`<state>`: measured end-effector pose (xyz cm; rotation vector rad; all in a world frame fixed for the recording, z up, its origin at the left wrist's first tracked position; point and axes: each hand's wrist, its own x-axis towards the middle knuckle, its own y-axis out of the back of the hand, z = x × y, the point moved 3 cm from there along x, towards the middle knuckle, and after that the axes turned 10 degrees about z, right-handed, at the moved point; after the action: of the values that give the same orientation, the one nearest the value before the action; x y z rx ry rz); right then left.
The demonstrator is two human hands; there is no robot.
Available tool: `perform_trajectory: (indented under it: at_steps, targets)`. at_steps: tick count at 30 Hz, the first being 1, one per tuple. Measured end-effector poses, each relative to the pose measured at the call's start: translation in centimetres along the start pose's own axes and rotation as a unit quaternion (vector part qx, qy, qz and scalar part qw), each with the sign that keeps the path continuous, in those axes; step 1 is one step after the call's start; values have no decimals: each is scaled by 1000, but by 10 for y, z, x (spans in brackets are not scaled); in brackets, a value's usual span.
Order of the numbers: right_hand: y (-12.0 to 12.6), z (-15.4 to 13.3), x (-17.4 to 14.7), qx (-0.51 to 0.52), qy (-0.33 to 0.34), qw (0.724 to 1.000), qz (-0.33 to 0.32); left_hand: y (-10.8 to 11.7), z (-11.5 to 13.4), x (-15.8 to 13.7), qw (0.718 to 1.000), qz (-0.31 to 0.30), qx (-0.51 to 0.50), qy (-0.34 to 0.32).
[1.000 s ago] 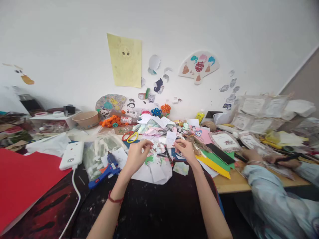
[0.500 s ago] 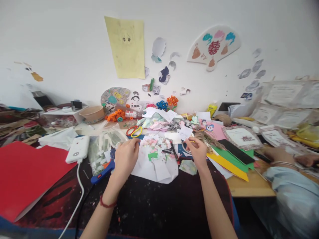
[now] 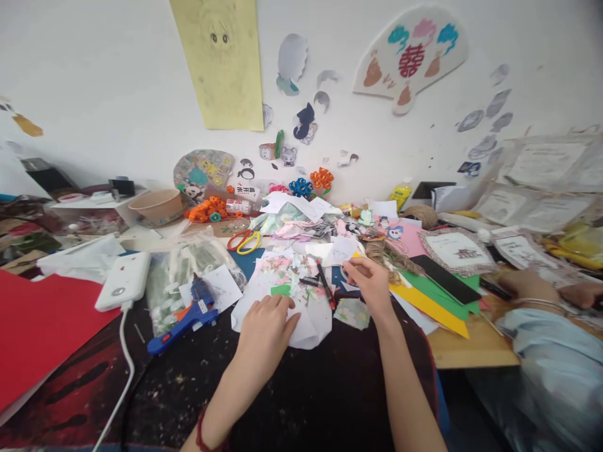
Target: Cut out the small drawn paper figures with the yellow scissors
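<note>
My left hand point(image 3: 267, 328) is over the near part of a white sheet point(image 3: 313, 333), fingers bent downward and thumb apart, with nothing visible in its grasp. Scattered on that sheet are small paper scraps, a green piece point(image 3: 281, 289) and a black-and-red pen point(image 3: 325, 285). At the sheet's right, my right hand point(image 3: 370, 282) has thumb and fingertips drawn together; what lies between them is hidden. Just beyond those fingertips is a small white paper with a line drawing point(image 3: 342, 250). A pale patterned piece point(image 3: 353, 312) lies below the right hand.
A blue glue gun point(image 3: 188, 320) and white power strip point(image 3: 123, 282) with cable are at left, beside red card point(image 3: 51, 333). Red-and-yellow scissors point(image 3: 245, 242) lie behind the sheet, before a scrap pile point(image 3: 301, 226). Another person's sleeved arm point(image 3: 546, 333) is at right.
My left hand has moved right and nearer, from beside the glue gun to over the white sheet. My right hand stays near the small drawing. The view has shifted slightly.
</note>
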<state>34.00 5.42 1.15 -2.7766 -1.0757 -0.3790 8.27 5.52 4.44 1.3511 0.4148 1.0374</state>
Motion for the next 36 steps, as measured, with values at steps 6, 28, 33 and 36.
perform_trajectory:
  at_steps: [6,28,33,36]
  targets:
    - [-1,-5,-3,25,-17,1000,5,-6,16,-14,995,79,39,-41]
    - [20,-4,2,117,-16,978,170,-17,43,20,889,98,-441,73]
    - [19,0,2,132,-27,979,150,0,5,12,779,38,-600,177]
    - [15,1,0,133,-39,984,112,0,1,3,664,5,-707,245]
